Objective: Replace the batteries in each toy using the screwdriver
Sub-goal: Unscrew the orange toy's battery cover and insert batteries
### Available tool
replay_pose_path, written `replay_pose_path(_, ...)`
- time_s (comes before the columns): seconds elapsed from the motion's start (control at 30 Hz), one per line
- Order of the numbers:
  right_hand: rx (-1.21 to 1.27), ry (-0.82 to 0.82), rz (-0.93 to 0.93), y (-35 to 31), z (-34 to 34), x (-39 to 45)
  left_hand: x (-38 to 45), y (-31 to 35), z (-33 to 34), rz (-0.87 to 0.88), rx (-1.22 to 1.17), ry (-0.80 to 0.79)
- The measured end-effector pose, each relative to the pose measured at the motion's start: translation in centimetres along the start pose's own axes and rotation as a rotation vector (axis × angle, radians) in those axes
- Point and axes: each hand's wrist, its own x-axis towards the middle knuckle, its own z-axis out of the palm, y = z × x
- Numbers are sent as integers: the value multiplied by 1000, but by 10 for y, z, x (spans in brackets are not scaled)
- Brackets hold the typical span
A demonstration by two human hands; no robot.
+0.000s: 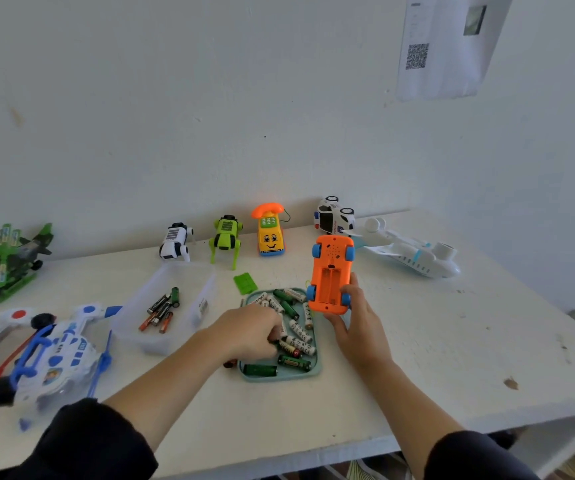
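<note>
- Head view shows the white surface [417, 341] carrying toys along the far wall and both hands working near its middle; its near edge is close, so anything knocked loose could roll off.
- Orange toy car [331, 273] is held belly-up by the right hand [359, 327], thumb on its right side and fingers curled under; the open battery bay faces up and looks empty. Held off the surface by one end only, it could tip or slip as cells get pushed in.
- Teal tray [315, 370] lies just left of the car, heaped with loose batteries [296, 329]. The left hand [248, 332] reaches into it, fingers curled down among the cells; whether they pinch one I cannot tell. Digging may flick cells over the low rim; one brown cell [230, 364] already lies outside at the near left corner.
- Clear bin [175, 306] to the left holds other batteries, likely spent; mixing the piles would put dead cells back in.
- Green cover [245, 283] lies loose beyond the tray and is easily brushed away.
- No screwdriver is clearly visible.
</note>
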Motion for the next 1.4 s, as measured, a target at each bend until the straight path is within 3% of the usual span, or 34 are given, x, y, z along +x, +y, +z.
replay_pose_path(0.07, -14, 1, -16, 0, 1, 0, 3, -2, -11, -4, -262, 96)
replay_pose_path(0.2, -47, 1, -15, -1, 0, 0, 14, 12, -26, -31, -859, 442)
replay_pose_path(0.33, -53, -8, -6, -3, 0, -1, 31, 36, -17, -66, -1049, 662)
replay_pose_path(0.53, -25, 4, 9, -7, -3, 0, 53, 61, -1, -36, -816, 775)
replay_pose_path(0.83, -42, -5, -29, -2, 1, 1, 67, 59, -6, 28, -545, 698)
replay_pose_path(1.17, -11, 37, -24, -5, -2, -1, 66, 53, 15, 196, 89, 774)
replay_pose_path(1.3, -3, 28, -11, -6, -4, -1, 61, 49, -4, 190, -112, 573)
replay_pose_path(1.4, 8, 16, -4, -7, -5, -2, 43, 40, -16, 244, -273, 557)
